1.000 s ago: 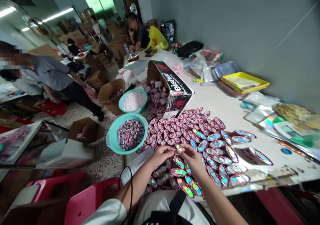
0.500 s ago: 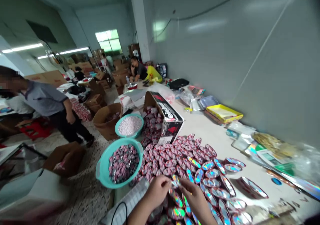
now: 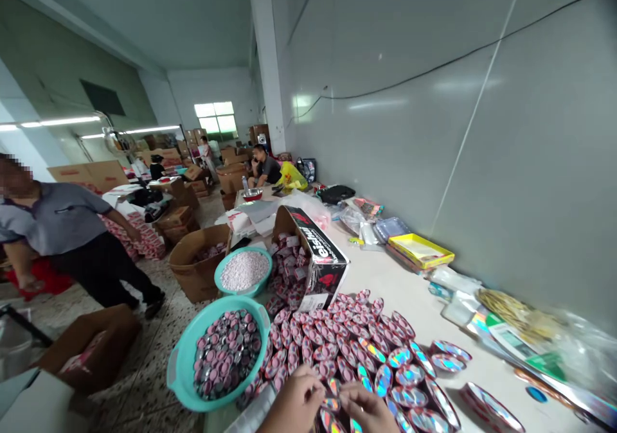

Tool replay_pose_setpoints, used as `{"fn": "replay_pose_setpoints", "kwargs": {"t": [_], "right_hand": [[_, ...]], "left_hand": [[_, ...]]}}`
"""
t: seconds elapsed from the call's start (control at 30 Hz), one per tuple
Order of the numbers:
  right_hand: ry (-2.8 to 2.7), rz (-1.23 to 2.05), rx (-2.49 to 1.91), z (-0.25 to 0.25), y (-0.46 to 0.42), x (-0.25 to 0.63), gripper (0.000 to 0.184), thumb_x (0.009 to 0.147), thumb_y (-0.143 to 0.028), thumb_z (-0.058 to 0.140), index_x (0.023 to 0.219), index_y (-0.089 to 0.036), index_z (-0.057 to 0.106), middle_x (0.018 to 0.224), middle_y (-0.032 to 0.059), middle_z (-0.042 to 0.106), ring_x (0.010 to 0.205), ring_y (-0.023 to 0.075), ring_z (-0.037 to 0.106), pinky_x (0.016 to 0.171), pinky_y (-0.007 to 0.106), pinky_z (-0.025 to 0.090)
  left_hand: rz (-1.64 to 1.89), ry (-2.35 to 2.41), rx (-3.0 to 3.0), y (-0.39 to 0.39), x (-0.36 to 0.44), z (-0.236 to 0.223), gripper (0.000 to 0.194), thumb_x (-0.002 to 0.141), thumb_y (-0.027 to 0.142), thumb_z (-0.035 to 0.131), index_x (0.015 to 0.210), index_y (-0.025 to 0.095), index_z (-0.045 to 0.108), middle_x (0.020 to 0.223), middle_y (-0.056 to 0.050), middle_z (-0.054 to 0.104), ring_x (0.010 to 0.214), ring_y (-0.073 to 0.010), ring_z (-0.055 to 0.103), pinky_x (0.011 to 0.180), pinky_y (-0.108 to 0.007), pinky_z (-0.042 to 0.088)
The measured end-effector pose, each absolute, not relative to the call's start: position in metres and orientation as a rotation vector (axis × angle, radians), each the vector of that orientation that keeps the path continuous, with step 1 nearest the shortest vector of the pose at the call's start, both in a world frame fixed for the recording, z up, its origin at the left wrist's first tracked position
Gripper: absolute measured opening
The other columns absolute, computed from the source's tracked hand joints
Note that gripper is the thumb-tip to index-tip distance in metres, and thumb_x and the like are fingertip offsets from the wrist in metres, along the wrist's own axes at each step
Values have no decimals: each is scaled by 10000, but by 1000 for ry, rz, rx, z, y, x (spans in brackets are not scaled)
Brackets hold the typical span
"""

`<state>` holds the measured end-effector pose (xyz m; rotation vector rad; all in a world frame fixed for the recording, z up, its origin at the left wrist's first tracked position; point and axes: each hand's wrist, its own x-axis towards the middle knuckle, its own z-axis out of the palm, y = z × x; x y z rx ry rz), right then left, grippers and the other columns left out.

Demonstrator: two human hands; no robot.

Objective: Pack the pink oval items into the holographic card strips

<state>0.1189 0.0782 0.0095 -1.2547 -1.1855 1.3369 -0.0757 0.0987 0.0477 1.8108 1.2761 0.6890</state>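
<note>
Just above the bottom edge, my left hand [image 3: 297, 399] and my right hand [image 3: 367, 408] face each other with pinched fingers. Between them is a small shiny oval package [image 3: 332, 391], largely covered by the fingertips. Beneath and around the hands lie rows of oval packages [image 3: 328, 333] with red rims. Some carry pink round pieces; those nearer me show bare rainbow foil [image 3: 409, 375]. At the left of my hands stands a turquoise basin [image 3: 176, 362] full of pink and dark round pieces [image 3: 224, 353].
A smaller turquoise basin [image 3: 264, 285] holds small whitish pieces. Next to it a black printed carton [image 3: 324, 253] lies on its side, filled with packages. Yellow trays [image 3: 414, 253] and plastic bags [image 3: 463, 279] line the wall. A person [image 3: 67, 227] stands beyond cartons on the left.
The view has tilted upward, so the table sits lower in the picture. My hands remain together around the small package. The person at left has turned and an arm has swung out.
</note>
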Motion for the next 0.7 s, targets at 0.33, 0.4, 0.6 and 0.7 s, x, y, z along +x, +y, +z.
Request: {"fn": "replay_pose_setpoints", "kwargs": {"t": [0.33,0.4,0.6,0.7], "right_hand": [[-778,1295,-1456,9,51,104,333,668,-512,710,678,-180,725,633,20,629,627,163,531,645,295,433],[-733,1217,-1506,-3,52,106,374,678,-507,698,834,-172,754,646,18,635,616,161,534,634,297,440],[-669,980,-1679,-34,65,110,622,738,-510,644,1229,-129,623,661,0,632,591,158,542,599,285,436],[-705,895,-1818,-43,72,113,514,760,-491,607,1139,-146,652,714,33,670,642,186,587,624,296,442]], "left_hand": [[359,1485,1705,107,-65,39,375,831,316,582,1168,173,664,1045,-85,727,936,-201,665,854,-289,484],[310,1520,1694,118,-56,29,370,809,312,617,1145,167,669,988,-83,737,870,-192,677,790,-272,495],[73,1413,1779,165,-30,9,218,815,328,593,847,164,732,824,-53,746,733,-166,670,648,-237,463],[-29,1371,1847,189,-18,-1,219,804,332,595,830,171,741,773,-34,735,674,-157,639,627,-239,441]]}}
